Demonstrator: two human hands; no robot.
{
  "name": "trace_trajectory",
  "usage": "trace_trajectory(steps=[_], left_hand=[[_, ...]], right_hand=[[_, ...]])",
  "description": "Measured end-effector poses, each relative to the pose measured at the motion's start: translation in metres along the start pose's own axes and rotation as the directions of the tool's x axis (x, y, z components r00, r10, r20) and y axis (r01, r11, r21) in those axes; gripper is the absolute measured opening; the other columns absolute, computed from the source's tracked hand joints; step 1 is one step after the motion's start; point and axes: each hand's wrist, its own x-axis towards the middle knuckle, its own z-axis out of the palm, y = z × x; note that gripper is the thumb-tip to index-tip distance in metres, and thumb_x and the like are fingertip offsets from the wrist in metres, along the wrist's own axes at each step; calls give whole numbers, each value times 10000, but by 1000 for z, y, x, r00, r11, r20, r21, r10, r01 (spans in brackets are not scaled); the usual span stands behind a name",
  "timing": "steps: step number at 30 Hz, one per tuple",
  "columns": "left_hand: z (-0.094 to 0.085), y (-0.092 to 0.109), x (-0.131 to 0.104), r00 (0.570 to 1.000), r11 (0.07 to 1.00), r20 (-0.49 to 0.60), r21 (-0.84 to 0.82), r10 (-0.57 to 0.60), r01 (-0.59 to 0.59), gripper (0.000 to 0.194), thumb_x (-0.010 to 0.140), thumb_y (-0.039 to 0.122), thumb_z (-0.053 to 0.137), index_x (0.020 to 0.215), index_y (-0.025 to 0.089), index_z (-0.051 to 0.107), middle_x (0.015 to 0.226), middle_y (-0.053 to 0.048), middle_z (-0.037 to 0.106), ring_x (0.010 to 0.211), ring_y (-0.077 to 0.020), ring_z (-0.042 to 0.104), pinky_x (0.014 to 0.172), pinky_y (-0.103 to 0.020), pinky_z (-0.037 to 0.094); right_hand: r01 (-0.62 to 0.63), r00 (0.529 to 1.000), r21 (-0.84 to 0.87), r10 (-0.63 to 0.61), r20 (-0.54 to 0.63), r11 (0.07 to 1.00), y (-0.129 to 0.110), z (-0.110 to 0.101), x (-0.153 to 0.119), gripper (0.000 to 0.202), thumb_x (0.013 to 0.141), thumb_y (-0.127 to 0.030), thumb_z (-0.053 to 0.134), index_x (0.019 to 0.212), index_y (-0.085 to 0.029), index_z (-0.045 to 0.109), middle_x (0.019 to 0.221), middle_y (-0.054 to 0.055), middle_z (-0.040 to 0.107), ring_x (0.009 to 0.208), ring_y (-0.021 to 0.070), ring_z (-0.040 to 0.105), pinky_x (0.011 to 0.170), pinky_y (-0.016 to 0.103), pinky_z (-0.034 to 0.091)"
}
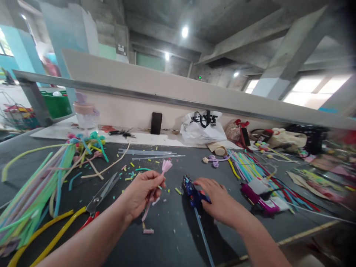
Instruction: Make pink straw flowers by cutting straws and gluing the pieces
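My left hand [146,193] is closed around the stem of a pink pipe-cleaner flower [167,167], its fanned tip sticking up above the fingers. Below that hand, a short pink piece [148,231] lies on the dark table. My right hand [215,198] rests at a dark blue glue gun [193,193], fingers curled about its body and trigger side. A clear bluish glue stick [204,237] extends from the gun toward the near edge. Scissors [102,194] lie with parted blades left of my left hand.
Bundles of colored pipe cleaners lie at the left [39,189] and right [250,168]. A purple glue gun [261,200] sits right of my right hand. Behind are a phone [156,123], a white bag [203,129] and a lidded cup [86,115]. Small scraps dot the dark table [125,244].
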Motion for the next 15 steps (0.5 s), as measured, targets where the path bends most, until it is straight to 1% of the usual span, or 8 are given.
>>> trace_trajectory(steps=[1,3,5,8,10,12,14,15], left_hand=[[1,-2,0,1000,1000,7,-1,4,-4,250,645,324,708,694,136,551,643,11,576,423,-23,449,352,-134,218],[2,-4,0,1000,1000,13,-6,17,-17,256,645,332,705,686,135,547,618,16,571,407,-16,429,348,-134,196],[3,-5,-1,1000,1000,5,1,18,-18,260,642,330,706,669,136,536,570,26,554,387,-8,396,346,-131,171],[6,-5,-3,1000,1000,2,22,12,-12,264,648,324,701,650,142,511,523,38,532,372,-6,371,345,-130,148],[8,-6,-5,1000,999,16,27,18,-19,266,658,324,694,649,145,498,529,38,534,373,-7,373,344,-134,137],[9,-7,-6,999,999,36,19,26,-27,266,668,330,685,659,147,492,552,33,546,373,-7,375,346,-139,123],[9,-8,-6,998,999,56,7,38,-38,267,678,339,677,669,147,491,570,28,556,368,-4,365,347,-145,107],[10,-9,-6,997,999,65,0,45,-45,266,683,347,671,679,147,495,576,25,559,364,-3,357,347,-149,101]], right_hand=[[-54,998,-49,55,24,997,7,7,2,616,605,-56,462,1194,-232,496,1269,76,503,1140,252,432,904,413,314],[-120,990,-108,127,58,987,15,21,4,674,579,-48,445,1231,-219,458,1292,90,483,1135,259,439,899,422,309],[-141,986,-134,151,74,981,16,30,7,668,589,-56,449,1240,-209,447,1282,100,493,1114,262,458,887,407,318],[-146,987,-132,154,52,980,12,34,10,644,603,-53,471,1235,-171,435,1230,123,527,1070,262,495,854,362,346],[-173,985,-93,175,5,980,9,31,11,602,629,-67,484,1224,-133,416,1201,152,532,1009,257,538,814,341,371],[-208,976,-12,207,-64,978,9,27,13,537,678,-131,501,1206,-128,401,1169,163,540,932,248,579,764,331,393],[-219,957,102,234,-172,970,11,22,14,501,687,-195,521,1172,-150,404,1109,142,569,875,235,596,731,324,408],[-206,939,169,243,-244,964,12,20,14,492,674,-212,532,1149,-163,414,1067,124,586,857,228,598,726,320,413]])
